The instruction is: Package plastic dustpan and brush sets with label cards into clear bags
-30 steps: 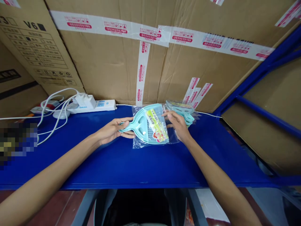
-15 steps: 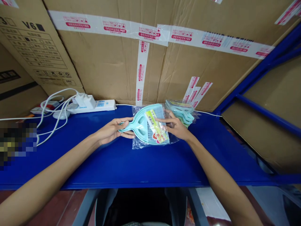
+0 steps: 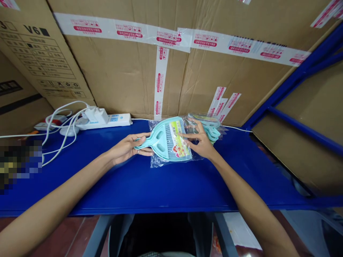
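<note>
A light blue dustpan and brush set lies over the blue table in a clear plastic bag, its handle pointing left. Grey-blue bristles show inside the pan, partly behind a yellow and white label card with red pictures. My left hand is closed round the handle, thumb on top and fingers beneath. At the wide end, my right hand has its thumb and index finger pinched on the bag near the card, with other fingers raised behind. Just beyond that hand sits a stack of similar bagged dustpan sets.
A white power strip with plugs and tangled white cables lies at the back left of the blue table. Large taped cardboard stands behind. A blue metal frame runs along the right side.
The label card has shifted slightly right and sits straighter inside the bag, showing more bristles. My right hand's fingers have moved a little; my left hand keeps its hold on the handle.
</note>
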Demonstrator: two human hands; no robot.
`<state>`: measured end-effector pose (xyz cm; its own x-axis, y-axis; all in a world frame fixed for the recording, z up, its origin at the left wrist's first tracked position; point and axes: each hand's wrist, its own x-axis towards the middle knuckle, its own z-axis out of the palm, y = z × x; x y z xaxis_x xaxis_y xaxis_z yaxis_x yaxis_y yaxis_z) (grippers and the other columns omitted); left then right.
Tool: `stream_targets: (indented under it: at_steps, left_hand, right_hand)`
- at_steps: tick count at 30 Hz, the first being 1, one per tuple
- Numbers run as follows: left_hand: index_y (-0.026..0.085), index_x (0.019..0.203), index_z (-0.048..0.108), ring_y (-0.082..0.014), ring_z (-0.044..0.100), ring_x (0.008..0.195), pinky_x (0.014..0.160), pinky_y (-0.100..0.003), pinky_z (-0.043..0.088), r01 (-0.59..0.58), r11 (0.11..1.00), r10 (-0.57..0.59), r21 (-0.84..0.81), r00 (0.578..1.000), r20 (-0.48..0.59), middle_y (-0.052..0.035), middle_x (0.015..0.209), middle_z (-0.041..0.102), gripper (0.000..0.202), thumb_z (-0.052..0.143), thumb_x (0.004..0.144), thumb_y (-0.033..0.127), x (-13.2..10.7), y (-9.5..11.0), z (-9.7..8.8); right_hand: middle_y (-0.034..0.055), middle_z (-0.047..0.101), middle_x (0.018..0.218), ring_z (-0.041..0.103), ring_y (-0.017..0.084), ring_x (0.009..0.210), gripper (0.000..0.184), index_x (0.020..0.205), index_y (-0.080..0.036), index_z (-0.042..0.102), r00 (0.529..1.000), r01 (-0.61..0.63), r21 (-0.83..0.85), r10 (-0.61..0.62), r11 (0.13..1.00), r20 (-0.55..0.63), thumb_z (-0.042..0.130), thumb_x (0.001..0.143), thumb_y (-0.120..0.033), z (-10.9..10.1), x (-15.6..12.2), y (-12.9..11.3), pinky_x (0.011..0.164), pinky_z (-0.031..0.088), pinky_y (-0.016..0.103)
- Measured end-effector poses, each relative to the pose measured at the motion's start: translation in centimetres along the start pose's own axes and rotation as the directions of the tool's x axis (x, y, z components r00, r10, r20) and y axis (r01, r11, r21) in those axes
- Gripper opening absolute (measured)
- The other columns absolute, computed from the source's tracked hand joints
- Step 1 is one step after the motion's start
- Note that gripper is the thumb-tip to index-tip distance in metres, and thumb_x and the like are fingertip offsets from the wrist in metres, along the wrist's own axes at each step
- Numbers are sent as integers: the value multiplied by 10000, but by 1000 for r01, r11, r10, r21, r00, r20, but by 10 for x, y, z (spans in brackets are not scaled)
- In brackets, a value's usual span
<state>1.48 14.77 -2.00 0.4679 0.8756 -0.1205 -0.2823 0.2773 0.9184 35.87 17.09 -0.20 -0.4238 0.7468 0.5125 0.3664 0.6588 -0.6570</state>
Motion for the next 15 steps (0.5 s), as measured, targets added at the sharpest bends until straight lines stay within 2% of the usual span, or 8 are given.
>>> stream_targets:
  at_steps: [3, 6, 7, 9, 11, 12, 13, 15]
  left_hand:
    - [152, 1477, 656, -339, 825, 974, 959, -531, 668, -4, 1000, 4, 9, 1000, -10, -198, 1128, 822, 535, 767, 972, 290, 1, -1, -1]
    - [146, 1485, 650, -356, 818, 1008, 971, -545, 662, 1, 1000, 0, 24, 1000, -11, -210, 1160, 813, 546, 767, 973, 299, 1, -2, -1]
    - [149, 1482, 653, -354, 819, 1006, 972, -546, 662, 2, 1000, -1, 25, 1000, -12, -209, 1168, 811, 542, 766, 974, 300, 0, -2, -1]
    - [162, 1484, 653, -345, 822, 995, 970, -539, 664, -3, 1000, 4, 24, 1000, -15, -203, 1185, 809, 538, 763, 978, 306, 0, -2, 0]
    - [169, 1495, 644, -338, 824, 989, 968, -529, 668, -13, 1000, 14, 23, 1000, -15, -198, 1190, 809, 547, 763, 980, 309, 0, -1, 0]
    - [166, 1501, 637, -337, 824, 986, 965, -526, 670, -18, 1000, 18, 22, 1000, -12, -197, 1182, 811, 556, 765, 979, 308, 0, 0, 1]
    - [161, 1505, 632, -336, 825, 980, 962, -524, 672, -22, 1000, 22, 20, 1000, -8, -196, 1167, 815, 564, 768, 977, 307, 0, 1, 1]
    - [149, 1506, 627, -332, 827, 970, 958, -521, 674, -27, 999, 27, 16, 1000, 1, -196, 1138, 821, 569, 770, 977, 304, 0, 1, 2]
  right_hand:
    - [90, 349, 1643, 553, 347, 1329, 342, 1144, -327, 859, 1000, -4, 18, 4, 1000, -17, 803, 888, -547, 2, 0, 0, 899, 678, 514]
    - [84, 397, 1616, 553, 351, 1348, 339, 1053, -314, 881, 999, -15, 29, 16, 999, -32, 843, 842, -576, 7, 0, -4, 1056, 603, 562]
    - [82, 414, 1608, 556, 349, 1352, 349, 1048, -312, 881, 997, -33, 50, 37, 998, -64, 843, 838, -588, 9, 0, -5, 1082, 587, 561]
    - [85, 458, 1587, 575, 337, 1347, 409, 1130, -318, 854, 979, -100, 151, 124, 983, -161, 816, 854, -617, 11, 1, -9, 1025, 624, 524]
    - [87, 532, 1538, 636, 308, 1276, 519, 1294, -340, 757, 932, -180, 323, 266, 929, -246, 775, 874, -646, 10, 3, -14, 873, 678, 451]
    - [85, 582, 1493, 679, 287, 1202, 585, 1372, -356, 679, 904, -226, 414, 349, 882, -249, 763, 877, -656, 9, 4, -16, 798, 685, 413]
    - [83, 638, 1427, 718, 265, 1107, 659, 1438, -371, 589, 878, -283, 491, 429, 824, -214, 761, 873, -664, 7, 4, -19, 734, 679, 381]
    - [79, 732, 1258, 754, 237, 909, 822, 1535, -387, 411, 831, -426, 567, 553, 705, -64, 787, 854, -654, 5, 4, -25, 643, 651, 353]
